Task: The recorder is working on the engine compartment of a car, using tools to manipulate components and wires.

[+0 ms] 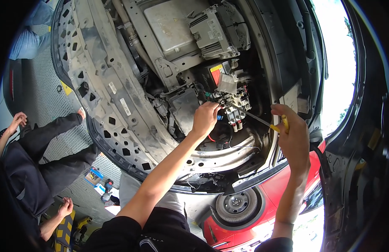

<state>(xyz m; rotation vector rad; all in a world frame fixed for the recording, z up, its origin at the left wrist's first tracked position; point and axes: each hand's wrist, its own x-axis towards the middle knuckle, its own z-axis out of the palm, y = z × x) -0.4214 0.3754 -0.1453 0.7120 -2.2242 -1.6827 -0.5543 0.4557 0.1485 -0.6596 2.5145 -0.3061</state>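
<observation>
A long, thin metal screwdriver with a yellow handle [261,121] slants from the right hand [292,138] up-left into the cluster of white and red fuse connectors [234,110] in the open engine bay of the red car [261,218]. The right hand is closed round the handle. The left hand [205,119], fingers curled, pinches at the connectors near the tool's tip; what it grips cannot be told. Far left, a seated person in dark clothes [30,168] rests on the grey perforated floor [43,84].
</observation>
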